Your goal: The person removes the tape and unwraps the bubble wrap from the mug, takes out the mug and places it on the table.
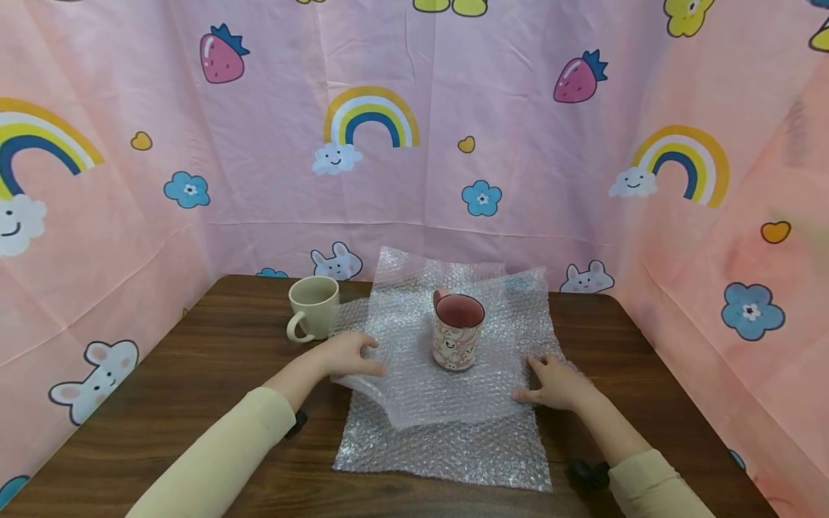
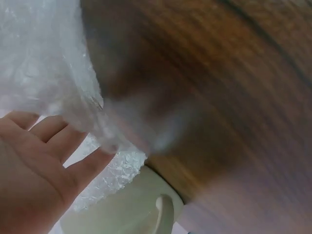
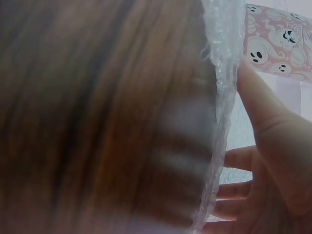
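Note:
A pink mug (image 1: 455,338) with a ghost print and a pink inside stands upright on sheets of bubble wrap (image 1: 447,450). On the left edge of the upper sheet lies my left hand (image 1: 347,354), thumb and fingers apart. In the left wrist view its fingers (image 2: 90,165) reach against the raised film. My right hand (image 1: 560,383) touches the sheet's right edge, its thumb and fingers spread. The right wrist view has that thumb (image 3: 258,97) at the film's edge, just below the mug. The upper sheet's front left corner is lifted and curled.
A plain cream mug (image 1: 317,306) stands behind my left hand, its handle toward the front left, close to the bubble wrap. The dark wooden table (image 1: 194,388) is bounded by a pink patterned cloth (image 1: 272,129) at the back and sides.

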Available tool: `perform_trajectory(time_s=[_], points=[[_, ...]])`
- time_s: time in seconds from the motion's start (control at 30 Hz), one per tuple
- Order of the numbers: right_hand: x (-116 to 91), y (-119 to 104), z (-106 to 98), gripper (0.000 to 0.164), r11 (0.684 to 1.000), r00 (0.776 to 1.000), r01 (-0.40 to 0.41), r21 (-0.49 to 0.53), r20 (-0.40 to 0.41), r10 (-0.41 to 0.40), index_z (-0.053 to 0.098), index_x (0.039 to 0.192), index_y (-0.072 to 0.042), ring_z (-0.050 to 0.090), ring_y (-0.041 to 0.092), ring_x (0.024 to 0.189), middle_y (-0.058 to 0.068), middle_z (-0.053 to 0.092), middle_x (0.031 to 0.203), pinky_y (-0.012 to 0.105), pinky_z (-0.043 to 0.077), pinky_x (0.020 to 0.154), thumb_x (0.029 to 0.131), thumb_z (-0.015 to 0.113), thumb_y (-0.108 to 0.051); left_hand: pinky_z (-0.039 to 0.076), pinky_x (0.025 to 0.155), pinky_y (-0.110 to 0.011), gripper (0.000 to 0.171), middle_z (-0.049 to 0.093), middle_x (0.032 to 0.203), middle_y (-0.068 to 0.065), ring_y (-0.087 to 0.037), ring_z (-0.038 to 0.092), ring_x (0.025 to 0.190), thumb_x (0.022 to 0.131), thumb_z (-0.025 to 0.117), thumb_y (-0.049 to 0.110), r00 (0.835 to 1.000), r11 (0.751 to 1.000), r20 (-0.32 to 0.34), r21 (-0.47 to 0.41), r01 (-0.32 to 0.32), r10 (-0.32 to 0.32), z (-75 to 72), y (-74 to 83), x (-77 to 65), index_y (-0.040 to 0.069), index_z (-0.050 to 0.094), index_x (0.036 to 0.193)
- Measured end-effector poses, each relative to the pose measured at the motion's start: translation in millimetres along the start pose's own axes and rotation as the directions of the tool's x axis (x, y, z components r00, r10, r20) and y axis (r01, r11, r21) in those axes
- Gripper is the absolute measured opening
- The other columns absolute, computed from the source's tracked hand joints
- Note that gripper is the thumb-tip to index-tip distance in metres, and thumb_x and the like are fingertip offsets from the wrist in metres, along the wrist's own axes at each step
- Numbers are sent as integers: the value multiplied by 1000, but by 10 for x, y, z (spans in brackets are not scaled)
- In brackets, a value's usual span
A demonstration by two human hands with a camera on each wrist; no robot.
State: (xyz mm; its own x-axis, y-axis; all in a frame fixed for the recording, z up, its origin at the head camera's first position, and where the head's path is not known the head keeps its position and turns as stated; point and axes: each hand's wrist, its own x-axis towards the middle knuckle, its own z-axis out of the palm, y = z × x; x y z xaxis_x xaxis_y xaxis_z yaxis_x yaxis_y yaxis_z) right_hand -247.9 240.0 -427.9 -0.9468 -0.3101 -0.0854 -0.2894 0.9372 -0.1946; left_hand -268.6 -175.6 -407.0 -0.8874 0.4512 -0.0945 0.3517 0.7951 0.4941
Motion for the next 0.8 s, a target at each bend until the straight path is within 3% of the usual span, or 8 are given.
perform_trajectory(time_s=[0.1,0.3,0.53,0.8], points=[[-9,1,-8,99,1000,1000,1,0,8,-1,43,139,5,39,57,120,37,38,135,71,34,89,75,67,-67,39,99,-49,78,52,135,-17,-34,46,125,82,71,50,1000,1000,27,5,1,-2,51,-16,1,-1,49,137],[-20,16,-19,102,1000,1000,8,3,17,-9,42,140,6,36,57,122,38,36,136,71,32,90,74,69,-66,31,106,-48,91,43,142,-21,-37,37,132,78,73,52,998,999,69,54,-6,2,143,28,-6,-4,40,142],[-3,47,25,106,1000,999,29,1,23,-29,39,143,3,38,54,123,36,36,137,71,33,90,72,68,-69,16,108,-60,111,8,153,-30,-43,5,141,72,73,62,981,986,184,162,29,-59,232,63,-56,0,23,150],[0,55,-8,108,999,997,29,38,70,-32,33,147,-3,31,57,126,39,29,140,77,26,89,69,72,-67,10,106,-66,123,-1,155,-28,-41,-3,142,65,81,60,971,980,220,190,51,-93,250,76,-74,4,16,153]])
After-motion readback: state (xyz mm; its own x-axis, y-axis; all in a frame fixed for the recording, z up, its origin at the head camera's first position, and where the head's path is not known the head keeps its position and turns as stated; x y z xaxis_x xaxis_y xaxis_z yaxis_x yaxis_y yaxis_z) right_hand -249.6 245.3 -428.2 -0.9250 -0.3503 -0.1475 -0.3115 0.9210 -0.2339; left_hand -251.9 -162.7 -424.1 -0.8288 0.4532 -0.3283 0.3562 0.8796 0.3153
